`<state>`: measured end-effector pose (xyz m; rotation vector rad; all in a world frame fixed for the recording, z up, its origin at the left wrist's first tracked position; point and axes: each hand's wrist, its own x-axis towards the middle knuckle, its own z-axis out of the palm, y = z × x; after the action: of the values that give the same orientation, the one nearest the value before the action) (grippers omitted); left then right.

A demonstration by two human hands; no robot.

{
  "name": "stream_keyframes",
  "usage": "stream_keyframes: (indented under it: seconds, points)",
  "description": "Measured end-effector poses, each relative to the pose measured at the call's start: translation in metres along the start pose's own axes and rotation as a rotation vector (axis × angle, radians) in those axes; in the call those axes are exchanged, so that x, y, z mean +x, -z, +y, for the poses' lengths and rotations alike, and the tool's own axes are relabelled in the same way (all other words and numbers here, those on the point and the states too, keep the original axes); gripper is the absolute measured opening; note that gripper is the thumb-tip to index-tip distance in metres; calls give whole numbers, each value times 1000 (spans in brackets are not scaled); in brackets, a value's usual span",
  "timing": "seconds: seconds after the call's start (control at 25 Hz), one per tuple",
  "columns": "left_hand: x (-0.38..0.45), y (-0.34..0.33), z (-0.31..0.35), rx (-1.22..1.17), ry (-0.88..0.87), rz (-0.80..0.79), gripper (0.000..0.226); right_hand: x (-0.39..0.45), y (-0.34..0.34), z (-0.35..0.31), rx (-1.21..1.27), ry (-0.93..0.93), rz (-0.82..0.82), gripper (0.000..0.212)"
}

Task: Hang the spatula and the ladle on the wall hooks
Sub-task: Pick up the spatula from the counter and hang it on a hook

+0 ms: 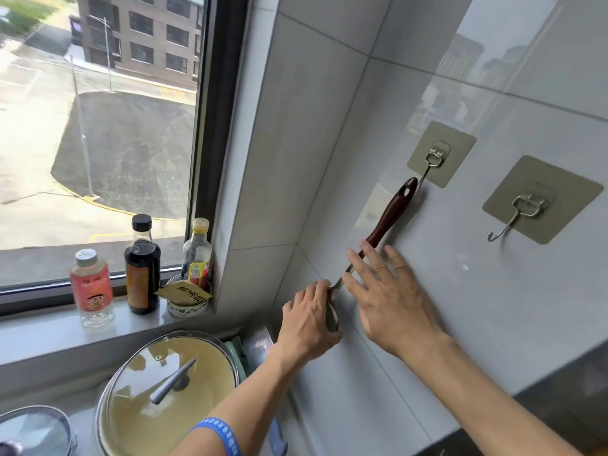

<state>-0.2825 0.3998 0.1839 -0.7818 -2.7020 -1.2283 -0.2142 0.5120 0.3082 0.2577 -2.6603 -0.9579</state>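
Note:
A long utensil with a dark red handle (pixel 388 215) and a steel shaft leans up along the tiled wall. Its working end is hidden, so spatula or ladle cannot be told. The hole at the handle's tip sits right at the left wall hook (pixel 433 157); whether the hook passes through it is unclear. My left hand (pixel 306 324) is closed around the utensil's lower metal end. Fingers spread, my right hand (pixel 391 291) lies flat on the wall, with its index finger and thumb beside the shaft. The right wall hook (pixel 526 207) hangs bare.
Below my left arm stands a pot with a glass lid (pixel 171 390), and another lid (pixel 33 429) shows at the bottom left. Three bottles (pixel 142 268) and a small bowl (pixel 186 306) stand on the windowsill. A blue-handled item (pixel 278 436) lies by the wall.

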Motion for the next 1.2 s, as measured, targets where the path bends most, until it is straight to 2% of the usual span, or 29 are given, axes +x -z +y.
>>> stream_keyframes:
  seconds: [0.12,0.24,0.4,0.52,0.84,0.96,1.08,1.2]
  points:
    - [5,-7,4,-46,-19,8,86,-1,-3,-2,12,-28,21,53]
    - [3,-8,5,-53,-32,15,95,-2,-5,-4,-13,-30,11,55]
    - [-17,4,-4,-27,-33,-4,103,-10,-11,-15,-89,-24,-104,61]
    - [-48,16,-19,-15,-29,-38,98,-22,-23,-32,-168,4,-189,67]
    - [-132,36,-75,81,32,-134,88,-23,-35,-53,-137,-57,-224,69]
    - [-150,43,-77,105,61,-220,87,-25,-30,-64,-21,-69,-195,68]
    - [-182,60,-79,126,87,-241,86,-30,-27,-87,202,-103,-29,63]
    - [-260,72,-94,25,146,-273,80,-71,-40,-155,724,-314,24,61]
